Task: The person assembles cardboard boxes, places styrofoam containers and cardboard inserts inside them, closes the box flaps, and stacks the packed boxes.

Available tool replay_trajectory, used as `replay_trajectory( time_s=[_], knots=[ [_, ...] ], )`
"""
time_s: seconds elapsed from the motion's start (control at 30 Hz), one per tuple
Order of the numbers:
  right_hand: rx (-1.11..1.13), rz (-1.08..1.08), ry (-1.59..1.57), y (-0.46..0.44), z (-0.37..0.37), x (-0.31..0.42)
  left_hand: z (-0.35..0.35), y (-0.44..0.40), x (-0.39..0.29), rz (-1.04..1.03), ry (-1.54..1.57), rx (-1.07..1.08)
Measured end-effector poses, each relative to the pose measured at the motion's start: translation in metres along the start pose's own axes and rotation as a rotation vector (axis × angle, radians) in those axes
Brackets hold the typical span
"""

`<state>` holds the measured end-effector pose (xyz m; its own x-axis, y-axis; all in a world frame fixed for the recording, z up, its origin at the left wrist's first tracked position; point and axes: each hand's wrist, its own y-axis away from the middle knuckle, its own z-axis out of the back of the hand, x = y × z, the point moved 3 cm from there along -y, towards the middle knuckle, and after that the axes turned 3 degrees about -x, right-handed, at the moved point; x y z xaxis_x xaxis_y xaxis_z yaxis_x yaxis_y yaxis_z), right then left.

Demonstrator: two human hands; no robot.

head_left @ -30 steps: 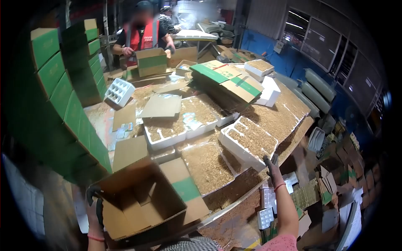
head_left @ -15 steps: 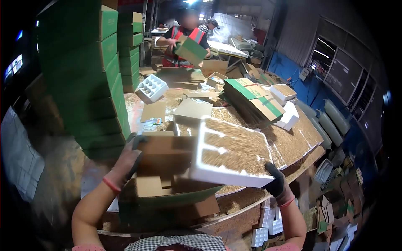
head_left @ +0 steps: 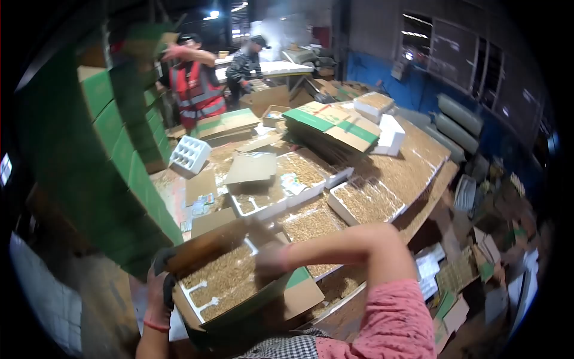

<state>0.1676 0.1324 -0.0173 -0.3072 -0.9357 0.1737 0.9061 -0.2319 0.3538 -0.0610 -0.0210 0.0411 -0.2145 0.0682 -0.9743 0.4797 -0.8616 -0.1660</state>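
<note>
An open cardboard box (head_left: 245, 311) with green sides stands tilted in front of me. Inside it lies a white foam tray (head_left: 192, 305) filled with brown shavings. My left hand (head_left: 160, 290), in a dark-fingered glove, grips the box's left edge. My right hand (head_left: 272, 258) is at the right part of the box, over the tray; its fingers are smeared by motion. Beyond the box, more foam trays (head_left: 261, 211) of shavings stand on the table, with a loose cardboard piece (head_left: 251, 169) on top of one.
Green boxes (head_left: 113, 140) are stacked high at the left. Flattened cartons (head_left: 335, 125) lie behind the trays. A person in a red vest (head_left: 196, 90) raises a box by the stacks; another person (head_left: 244, 64) works behind. Cardboard scraps (head_left: 457, 314) lie at the lower right.
The tray of shavings my right hand lifted has gone into the box. My right hand has moved left over it. The person in the vest has raised a box toward the stacks.
</note>
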Motion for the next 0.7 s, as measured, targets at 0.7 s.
replay_trajectory(
  time_s=[0.7],
  knots=[
    [-1.295,-0.301,0.342,-0.069,0.062,-0.195,-0.137,-0.141,-0.057,-0.885,-1.056,0.263]
  ],
)
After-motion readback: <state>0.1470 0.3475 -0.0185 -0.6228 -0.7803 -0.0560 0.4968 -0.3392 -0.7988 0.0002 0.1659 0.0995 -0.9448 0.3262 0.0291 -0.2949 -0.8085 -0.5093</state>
